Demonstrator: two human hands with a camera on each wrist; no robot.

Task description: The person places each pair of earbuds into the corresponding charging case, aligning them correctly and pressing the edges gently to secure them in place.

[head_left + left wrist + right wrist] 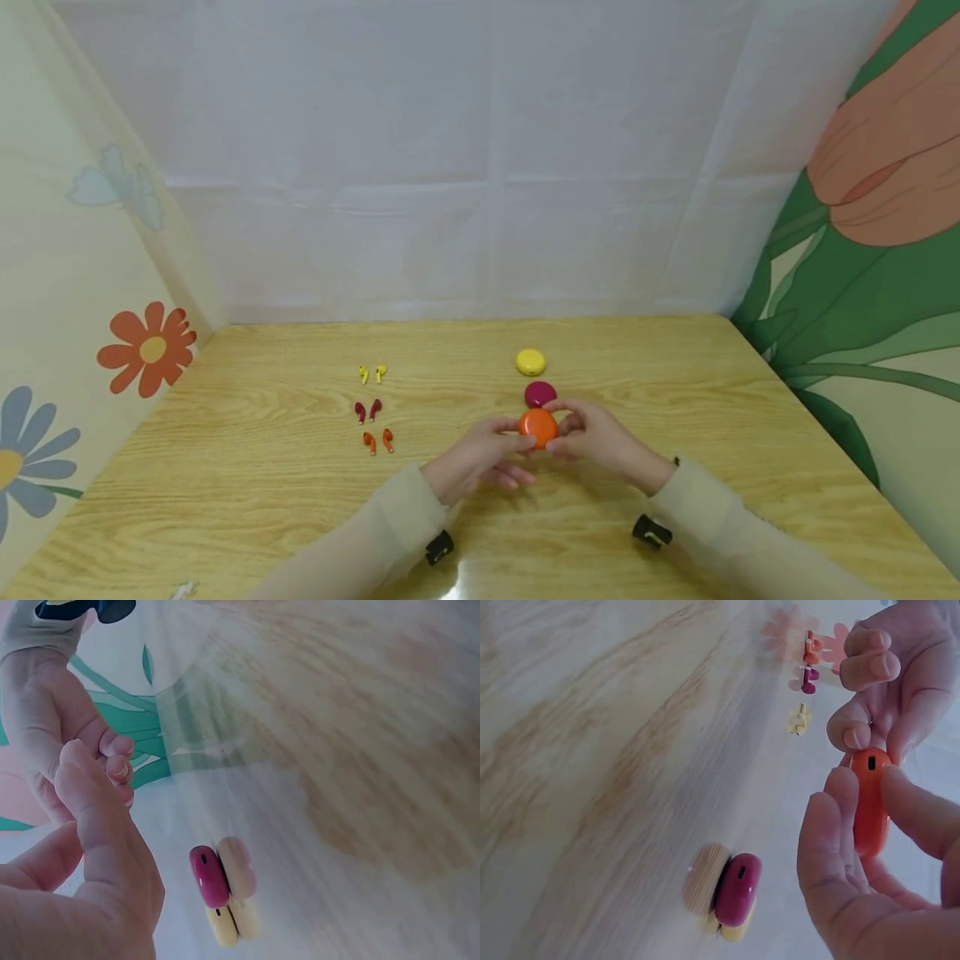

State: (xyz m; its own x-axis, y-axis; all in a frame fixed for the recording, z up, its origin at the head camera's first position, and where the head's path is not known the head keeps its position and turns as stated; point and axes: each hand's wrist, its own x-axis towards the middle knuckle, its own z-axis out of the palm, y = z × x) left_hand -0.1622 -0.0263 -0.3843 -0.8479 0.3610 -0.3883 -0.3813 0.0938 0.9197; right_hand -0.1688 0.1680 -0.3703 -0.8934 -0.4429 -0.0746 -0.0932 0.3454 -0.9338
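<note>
Both hands hold a round, glossy orange earbud case above the table. My left hand pinches its left edge between thumb and fingers. The right hand grips the opposite edge with thumb and fingertips. A small dark port shows on the edge of the orange case in the right wrist view, and its lid looks closed. In the left wrist view the hands hide this case. Just behind it on the table lies a magenta case, with a yellow case farther back.
To the left on the wooden table lie paired earbuds: yellow earbuds at the back, magenta earbuds in the middle, orange earbuds nearest. A white back wall and flower-printed side panels surround the table.
</note>
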